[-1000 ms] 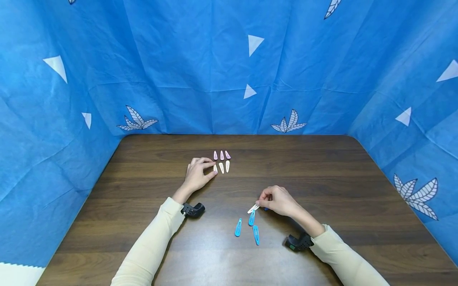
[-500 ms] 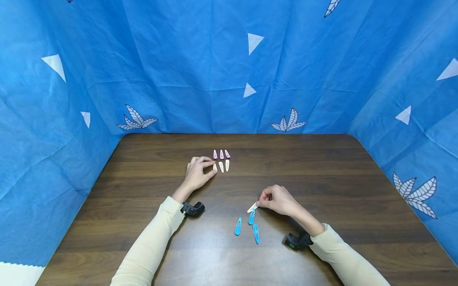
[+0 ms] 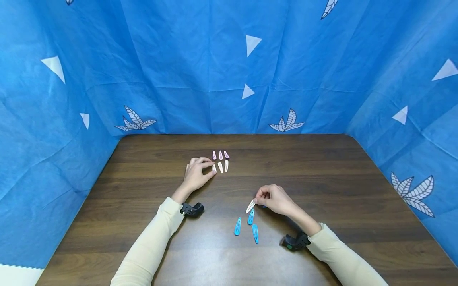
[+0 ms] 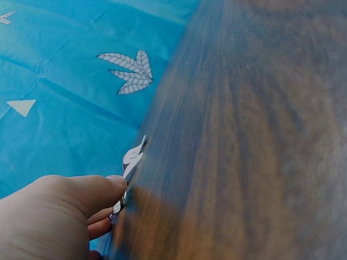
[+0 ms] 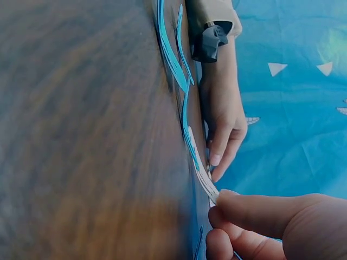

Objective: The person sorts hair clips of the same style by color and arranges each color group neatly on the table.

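On a dark-brown, wood-grained table (image 3: 322,171), a bare right hand (image 3: 276,198) pinches the nearest slim, white, metal-looking hair clip (image 3: 250,206), its long axis slanting near-left. The bare left hand (image 3: 196,174), farther off, pinches another white clip (image 3: 214,169).

You have 3 pink hair clips (image 3: 220,155) in the far row. Of white hair clips (image 3: 220,167) you have 4: 3 in the nearer row, 1 in your right hand (image 3: 277,200). You can count 3 blue hair clips (image 3: 237,227) in full, plus 1 blue piece (image 3: 264,206) partly hidden. With your left hand (image 3: 196,174), that makes 2 hands, beside 2 sleeves (image 3: 150,238), 2 wrist cameras (image 3: 193,209) and 1 table (image 3: 304,167). In the head view, you see 6 white triangles (image 3: 253,43) and 5 leaf prints (image 3: 134,121), 2 cut off.
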`<control>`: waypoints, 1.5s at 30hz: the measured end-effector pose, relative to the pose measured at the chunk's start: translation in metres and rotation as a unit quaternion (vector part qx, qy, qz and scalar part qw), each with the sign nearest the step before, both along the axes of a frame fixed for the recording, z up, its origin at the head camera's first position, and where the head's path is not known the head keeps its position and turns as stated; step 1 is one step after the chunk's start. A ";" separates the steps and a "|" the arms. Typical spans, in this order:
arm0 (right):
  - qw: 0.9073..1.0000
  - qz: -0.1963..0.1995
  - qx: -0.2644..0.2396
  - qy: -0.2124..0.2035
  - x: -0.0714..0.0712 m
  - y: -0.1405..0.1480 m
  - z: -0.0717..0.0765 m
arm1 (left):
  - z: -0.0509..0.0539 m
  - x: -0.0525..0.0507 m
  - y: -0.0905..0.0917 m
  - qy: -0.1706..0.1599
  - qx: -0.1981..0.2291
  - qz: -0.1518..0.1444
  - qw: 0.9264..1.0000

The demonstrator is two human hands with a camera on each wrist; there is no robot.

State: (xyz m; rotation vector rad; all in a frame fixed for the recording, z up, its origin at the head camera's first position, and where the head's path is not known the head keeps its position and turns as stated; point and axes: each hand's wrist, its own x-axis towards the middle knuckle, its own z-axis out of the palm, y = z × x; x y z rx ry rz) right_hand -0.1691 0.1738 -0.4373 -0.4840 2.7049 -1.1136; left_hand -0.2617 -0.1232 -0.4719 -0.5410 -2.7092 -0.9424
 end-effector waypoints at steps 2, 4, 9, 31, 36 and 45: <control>1.000 -0.002 -0.007 -0.001 -0.001 0.000 0.000 | 0.000 0.000 0.000 -0.003 -0.001 0.001 1.000; 1.000 -0.002 -0.014 -0.002 -0.002 0.000 0.000 | 0.000 0.000 -0.001 -0.004 -0.002 0.002 1.000; 0.999 0.006 -0.029 -0.015 -0.005 -0.001 0.003 | 0.001 0.000 -0.001 0.001 -0.002 0.003 1.000; 0.991 -0.019 -0.129 -0.014 -0.053 -0.006 0.025 | 0.000 0.002 0.001 0.011 0.002 0.000 1.000; 0.991 -0.029 -0.127 -0.009 -0.065 -0.013 0.031 | 0.001 0.001 0.001 0.012 -0.001 0.000 1.000; 0.992 -0.059 -0.113 0.002 -0.090 -0.026 0.044 | -0.001 0.001 0.001 0.010 -0.001 0.001 1.000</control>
